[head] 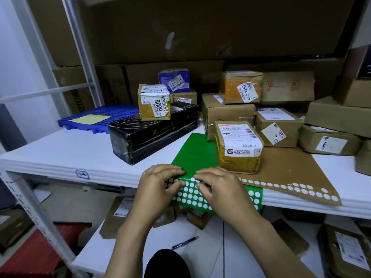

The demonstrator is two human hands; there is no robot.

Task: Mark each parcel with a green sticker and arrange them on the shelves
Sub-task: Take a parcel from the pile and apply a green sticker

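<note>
Your left hand (160, 183) and right hand (214, 187) are both on the sticker sheet (194, 155), which lies on the shelf (60, 155) and folds down over its front edge. Your left hand pinches the sheet's left edge at the fold, fingers curled on top and thumb below. Your right hand, just beside it, also has curled fingers and thumb nipping the sheet at the fold. You cannot tell whether a sticker is between those fingertips. The hanging part of the sheet is full of white holes. A taped parcel (239, 147) stands on the sheet's far right corner. To the left is a black box (152, 135) with a "6008" parcel (153, 103) on top, a green dot on its edge. A brown sheet (291, 169) lies to the right.
</note>
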